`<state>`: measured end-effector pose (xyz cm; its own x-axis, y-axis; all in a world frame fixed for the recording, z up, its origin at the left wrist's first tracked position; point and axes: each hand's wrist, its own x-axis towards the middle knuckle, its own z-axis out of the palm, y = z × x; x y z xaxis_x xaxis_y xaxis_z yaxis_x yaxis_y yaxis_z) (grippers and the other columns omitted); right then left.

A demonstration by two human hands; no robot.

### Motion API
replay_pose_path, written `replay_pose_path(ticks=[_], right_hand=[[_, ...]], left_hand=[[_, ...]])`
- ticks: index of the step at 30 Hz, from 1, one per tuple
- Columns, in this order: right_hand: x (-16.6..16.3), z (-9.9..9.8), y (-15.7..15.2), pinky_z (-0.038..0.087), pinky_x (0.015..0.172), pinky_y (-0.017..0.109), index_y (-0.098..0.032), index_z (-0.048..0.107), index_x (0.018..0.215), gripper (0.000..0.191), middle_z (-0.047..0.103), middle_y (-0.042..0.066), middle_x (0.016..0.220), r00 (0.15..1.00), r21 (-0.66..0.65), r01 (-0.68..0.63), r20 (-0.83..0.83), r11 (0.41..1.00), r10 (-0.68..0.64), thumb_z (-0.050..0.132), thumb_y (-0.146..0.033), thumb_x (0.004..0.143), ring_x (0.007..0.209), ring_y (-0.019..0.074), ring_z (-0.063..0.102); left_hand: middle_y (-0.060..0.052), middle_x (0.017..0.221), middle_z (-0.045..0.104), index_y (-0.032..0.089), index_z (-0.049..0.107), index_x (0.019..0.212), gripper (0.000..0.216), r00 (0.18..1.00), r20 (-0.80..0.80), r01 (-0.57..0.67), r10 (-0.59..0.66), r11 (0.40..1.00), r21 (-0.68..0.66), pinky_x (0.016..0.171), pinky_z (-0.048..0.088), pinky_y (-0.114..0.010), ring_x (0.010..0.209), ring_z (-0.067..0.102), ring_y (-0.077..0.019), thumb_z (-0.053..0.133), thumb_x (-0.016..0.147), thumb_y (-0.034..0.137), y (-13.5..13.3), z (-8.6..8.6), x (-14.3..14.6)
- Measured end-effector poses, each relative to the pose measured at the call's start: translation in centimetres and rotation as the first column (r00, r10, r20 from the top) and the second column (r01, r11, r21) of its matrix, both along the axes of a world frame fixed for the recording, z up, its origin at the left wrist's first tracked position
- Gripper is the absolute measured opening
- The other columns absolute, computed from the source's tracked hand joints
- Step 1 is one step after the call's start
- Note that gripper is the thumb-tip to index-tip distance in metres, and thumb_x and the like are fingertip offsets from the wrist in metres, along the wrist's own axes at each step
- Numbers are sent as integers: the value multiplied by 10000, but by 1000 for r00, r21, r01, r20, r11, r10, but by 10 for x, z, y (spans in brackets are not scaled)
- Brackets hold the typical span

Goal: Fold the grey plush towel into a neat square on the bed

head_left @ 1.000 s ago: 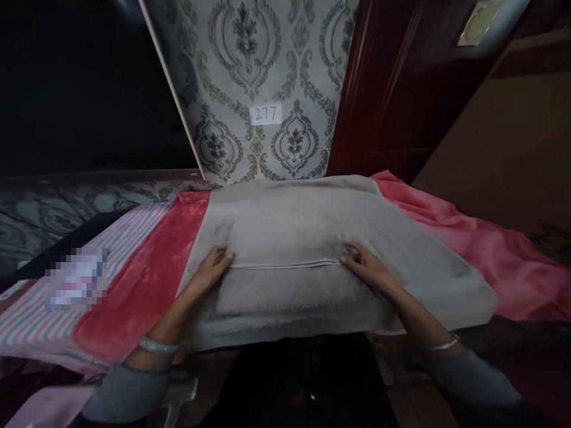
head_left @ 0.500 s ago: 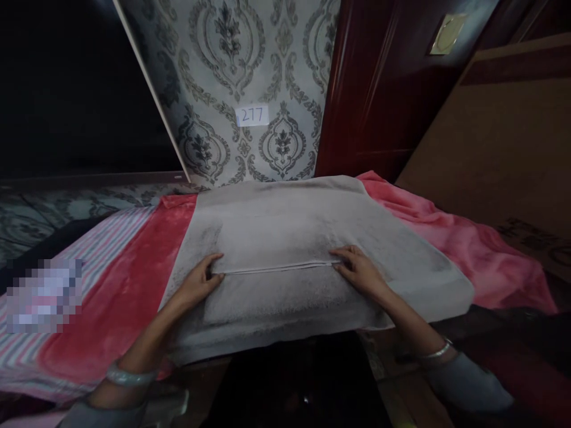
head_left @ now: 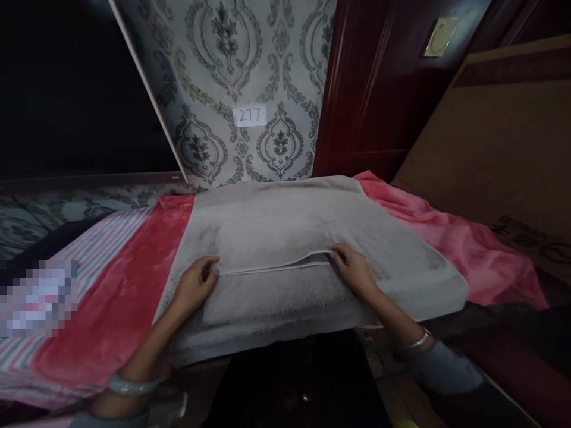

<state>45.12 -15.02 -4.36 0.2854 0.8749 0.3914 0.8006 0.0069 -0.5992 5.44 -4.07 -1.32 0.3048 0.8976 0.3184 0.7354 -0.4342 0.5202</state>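
A grey, plush-looking towel (head_left: 267, 294) lies folded, its near and far flaps meeting along a line across the middle. My right hand (head_left: 354, 270) pinches the right end of the far flap's edge and holds it a little raised, so a dark gap shows below it. At the left end of the same line, my left hand (head_left: 194, 282) has curled fingers on the towel's edges, thumb on the near side and forefinger on the far side. Beneath the towel spreads a smooth light-grey cloth (head_left: 419, 291), which hangs over the front edge.
Red plush fabric (head_left: 107, 321) and a striped cloth (head_left: 104, 249) lie to the left. A pink blanket (head_left: 473, 255) is bunched at the right, before a large cardboard box (head_left: 504, 142). Behind stand a dark screen (head_left: 80, 89) and a patterned wall with a paper marked 277 (head_left: 250, 115).
My right hand has lifted the right end of the far flap's edge, opening a gap between the two edges. My left hand stays in nearly the same place on the towel.
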Motion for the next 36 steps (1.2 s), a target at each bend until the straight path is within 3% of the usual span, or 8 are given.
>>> replay_pose_path(ticks=[5, 8, 12, 17, 23, 26, 31, 36], right_hand=[[-5, 0, -4, 484, 791, 332, -184, 597, 1246, 432, 693, 94, 1060, 995, -123, -27, 92, 992, 38, 640, -280, 826, 850, 225, 647], [-8, 2, -4, 476, 816, 327, -198, 566, 1289, 448, 680, 94, 1088, 986, -166, -27, 160, 986, 54, 622, -240, 847, 892, 224, 644], [-11, 4, -3, 468, 834, 317, -197, 582, 1283, 434, 671, 93, 1125, 981, -157, -57, 175, 986, 84, 595, -195, 849, 923, 217, 639], [-13, 3, 0, 453, 731, 317, -184, 589, 1285, 497, 679, 57, 906, 998, -160, 1, 59, 987, 9, 655, -266, 799, 776, 213, 622], [-7, 0, 4, 424, 601, 277, -164, 595, 1242, 523, 583, -30, 681, 934, -112, -24, -357, 993, -18, 610, -310, 740, 636, 180, 565], [-5, -1, 6, 419, 579, 269, -158, 571, 1272, 562, 588, -34, 688, 900, -88, -60, -435, 994, 16, 605, -347, 743, 630, 174, 560], [-7, 1, 11, 435, 631, 295, -177, 618, 1248, 549, 618, -18, 692, 945, -89, -61, -326, 994, 29, 637, -319, 717, 668, 197, 571], [-3, 1, 8, 475, 754, 317, -212, 682, 1147, 455, 702, 30, 975, 909, -16, -71, -413, 997, 58, 626, -331, 711, 864, 222, 615]], left_hand=[[-59, 965, 698, 194, 639, 1111, 409, 999, -34, 26, -25, 999, 26, 771, 530, -341, 760, 634, -212, 504, 752, 336, -5, 2, 1], [-62, 992, 706, 204, 631, 1135, 438, 997, -75, 38, -35, 999, 28, 804, 528, -343, 794, 651, -222, 494, 725, 270, -5, 1, 1], [-74, 938, 730, 199, 631, 1125, 391, 987, -158, 10, -11, 1000, -9, 826, 528, -362, 840, 684, -257, 467, 790, 315, -5, 1, 3], [-108, 1065, 731, 191, 630, 1079, 362, 982, -190, -5, 11, 1000, 30, 889, 511, -356, 982, 690, -264, 386, 834, 299, -13, 4, 7], [-67, 929, 740, 221, 621, 1001, 295, 984, -148, -94, 100, 995, 42, 781, 512, -336, 862, 695, -251, 392, 847, 326, -19, 3, 9], [-62, 934, 730, 226, 612, 1007, 277, 983, -146, -104, 112, 993, 63, 775, 506, -328, 857, 686, -245, 417, 836, 324, -17, 1, 10], [-68, 963, 721, 235, 605, 963, 231, 982, -165, -82, 95, 993, 80, 797, 500, -331, 891, 674, -243, 432, 820, 294, -15, 2, 11], [-46, 825, 700, 244, 579, 864, 185, 987, -109, -104, 117, 988, 117, 717, 488, -317, 785, 666, -231, 416, 828, 326, -19, 3, 11]])
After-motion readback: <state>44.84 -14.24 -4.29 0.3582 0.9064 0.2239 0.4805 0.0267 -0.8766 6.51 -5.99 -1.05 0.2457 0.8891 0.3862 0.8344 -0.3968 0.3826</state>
